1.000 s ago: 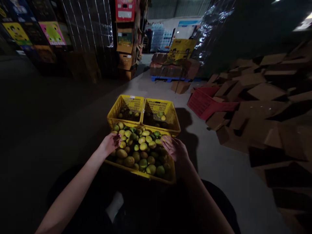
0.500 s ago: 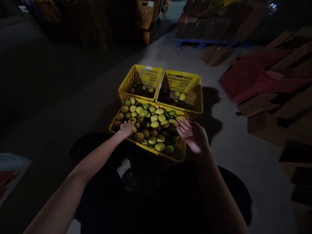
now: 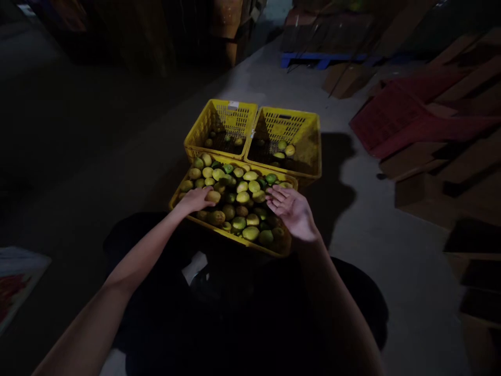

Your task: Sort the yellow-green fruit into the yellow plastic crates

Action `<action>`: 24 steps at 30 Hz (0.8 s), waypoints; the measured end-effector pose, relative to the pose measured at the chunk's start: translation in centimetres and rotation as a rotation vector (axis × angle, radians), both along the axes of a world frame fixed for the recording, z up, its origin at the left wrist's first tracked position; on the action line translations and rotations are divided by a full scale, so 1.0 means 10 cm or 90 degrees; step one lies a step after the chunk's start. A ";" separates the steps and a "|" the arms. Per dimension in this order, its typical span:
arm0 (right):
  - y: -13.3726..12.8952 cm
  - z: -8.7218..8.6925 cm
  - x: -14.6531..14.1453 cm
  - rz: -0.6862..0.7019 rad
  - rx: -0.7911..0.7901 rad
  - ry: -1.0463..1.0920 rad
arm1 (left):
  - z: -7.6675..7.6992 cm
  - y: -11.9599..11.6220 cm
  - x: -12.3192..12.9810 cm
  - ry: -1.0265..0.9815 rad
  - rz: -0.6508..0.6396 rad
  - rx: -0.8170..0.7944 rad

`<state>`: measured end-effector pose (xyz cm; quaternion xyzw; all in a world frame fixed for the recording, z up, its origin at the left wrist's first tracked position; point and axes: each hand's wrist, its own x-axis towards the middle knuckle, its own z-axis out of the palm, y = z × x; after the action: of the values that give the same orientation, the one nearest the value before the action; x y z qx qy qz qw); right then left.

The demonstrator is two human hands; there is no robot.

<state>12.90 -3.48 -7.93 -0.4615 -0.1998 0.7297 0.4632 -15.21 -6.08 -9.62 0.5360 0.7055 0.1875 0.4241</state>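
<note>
A yellow plastic crate point(image 3: 230, 241) full of yellow and green lemons point(image 3: 250, 233) stands right in front of me. My left hand point(image 3: 196, 200) is closed around a yellowish lemon point(image 3: 213, 197) over the crate's left side. Over the right side hovers my right hand point(image 3: 291, 208), palm turned up and inward, fingers stretched out, with nothing in it. Behind the full crate are two more yellow crates side by side, a left one point(image 3: 195, 125) and a right one point(image 3: 318, 151), each with several lemons at the bottom.
To the right lie a tipped red crate point(image 3: 387, 117) and cardboard boxes point(image 3: 425, 198). A blue pallet point(image 3: 323, 62) bears wrapped goods at the back. At the far left is a pale container point(image 3: 23, 261) with something red inside. The light is dim.
My left hand has shifted slightly left and now has a lemon between thumb and fingers. The right hand has moved left over the crate, still open. The view has shifted slightly.
</note>
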 end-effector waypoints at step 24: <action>-0.46 -1.25 -0.97 0.510 0.241 -0.720 | 0.64 -0.01 0.28 -1.080 0.282 -0.108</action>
<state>3.22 -8.12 -20.45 -0.5720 -0.6864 0.4455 0.0570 -12.37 -6.17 -3.19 0.0335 0.2518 0.5470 0.7976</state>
